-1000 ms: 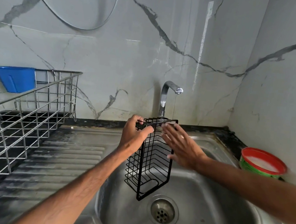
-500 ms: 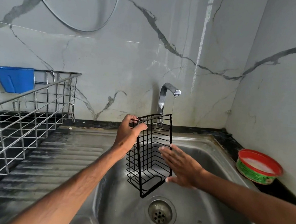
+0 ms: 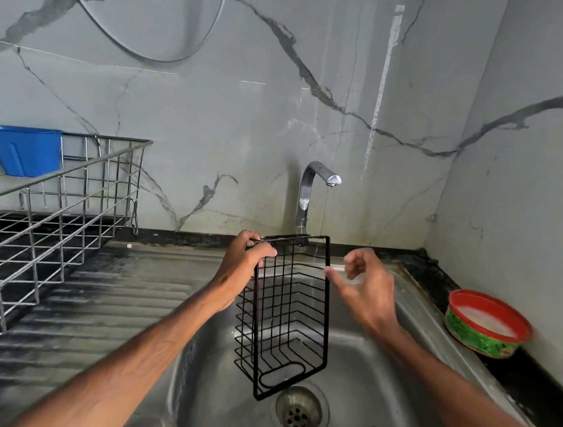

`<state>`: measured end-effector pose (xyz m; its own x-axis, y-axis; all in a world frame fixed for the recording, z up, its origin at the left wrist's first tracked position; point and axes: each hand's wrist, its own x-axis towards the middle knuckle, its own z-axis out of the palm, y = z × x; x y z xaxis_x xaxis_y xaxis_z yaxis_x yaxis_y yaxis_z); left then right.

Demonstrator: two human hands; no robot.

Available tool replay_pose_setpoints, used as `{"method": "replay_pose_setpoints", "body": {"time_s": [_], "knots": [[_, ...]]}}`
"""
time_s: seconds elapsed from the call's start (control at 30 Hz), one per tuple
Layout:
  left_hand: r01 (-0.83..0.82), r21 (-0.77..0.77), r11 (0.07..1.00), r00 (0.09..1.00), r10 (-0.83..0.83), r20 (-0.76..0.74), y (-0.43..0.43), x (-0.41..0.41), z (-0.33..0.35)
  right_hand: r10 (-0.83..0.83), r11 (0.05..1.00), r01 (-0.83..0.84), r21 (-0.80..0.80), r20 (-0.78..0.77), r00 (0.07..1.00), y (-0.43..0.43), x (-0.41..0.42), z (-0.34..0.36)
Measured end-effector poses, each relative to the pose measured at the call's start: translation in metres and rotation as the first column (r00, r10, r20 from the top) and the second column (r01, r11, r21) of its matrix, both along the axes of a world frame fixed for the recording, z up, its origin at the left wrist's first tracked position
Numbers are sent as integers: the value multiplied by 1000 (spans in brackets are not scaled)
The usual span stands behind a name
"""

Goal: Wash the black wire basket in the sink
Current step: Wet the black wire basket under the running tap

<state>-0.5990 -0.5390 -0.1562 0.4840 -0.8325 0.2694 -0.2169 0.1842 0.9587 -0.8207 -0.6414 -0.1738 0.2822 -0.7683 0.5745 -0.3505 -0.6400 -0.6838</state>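
In the left hand (image 3: 240, 264), the black wire basket (image 3: 284, 317) over the sink (image 3: 376, 394), beneath the tap (image 3: 306, 188) (right hand (image 3: 369, 290) just beside).

The wire basket (image 3: 289, 317) over the sink (image 3: 376, 394) is plain black throughout, a grid of thin bars. The sink is dull steel grey. The drainboard (image 3: 110, 300) left of the sink is the same grey, ribbed, with dark smears across it. Behind the sink the tap (image 3: 304, 195) shines chrome. The wall (image 3: 249, 107) behind the sink is pale grey marble crossed by dark grey branching veins. The worktop (image 3: 439, 276) edging the sink is black with faint speckles. Left of the sink a silver wire rack (image 3: 48, 225) carries a bright blue cup (image 3: 24, 150). Right of the sink sits a round tub (image 3: 481, 339) with a red rim, a green printed side and white contents.
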Motion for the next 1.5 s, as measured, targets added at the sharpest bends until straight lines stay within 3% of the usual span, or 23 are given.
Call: {"method": "replay_pose_setpoints", "body": {"time_s": [0.07, 0.13, 0.23, 0.3, 0.4, 0.63, 0.77, 0.9, 1.03, 1.33, 1.5], "knots": [[46, 30, 998, 998, -45, -38, 0, -2, -2, 53, 963, -42, 266, -33, 998, -7, 12, -1], [87, 51, 995, 995, -84, -50, -1, -3, -9, 223, 855, -195, 480, -1, 975, -14, 24, -9], [147, 74, 986, 986, -141, -85, -1, -6, -14, 300, 669, -430, 606, 309, 902, -19, 31, -25], [193, 108, 975, 979, -184, -86, 0, -11, -13, 262, 660, -450, 601, 377, 888, -19, 28, -29], [221, 194, 956, 972, -231, 30, -3, -16, -12, 209, 694, -438, 572, 422, 882, -20, 24, -28], [137, 302, 943, 958, -204, 202, -14, -17, -9, 94, 759, -255, 599, 287, 953, -27, 10, -30], [-20, 183, 983, 900, -63, 432, -18, -35, -14, 18, 752, -174, 636, 244, 970, -26, 10, -28], [-126, 46, 991, 858, 86, 507, -37, -41, -12, -71, 772, -79, 631, 210, 975, -26, 10, -30], [-143, -20, 990, 798, 127, 589, -56, -46, -12, -146, 790, 7, 613, 177, 973, -27, 1, -31], [-81, 144, 986, 846, -8, 533, -56, -60, -50, -319, 799, 223, 559, 78, 945, -41, -8, -25], [-39, 315, 948, 901, -103, 421, -53, -47, -52, -287, 841, 280, 462, -57, 956, -34, -4, -24]]}}
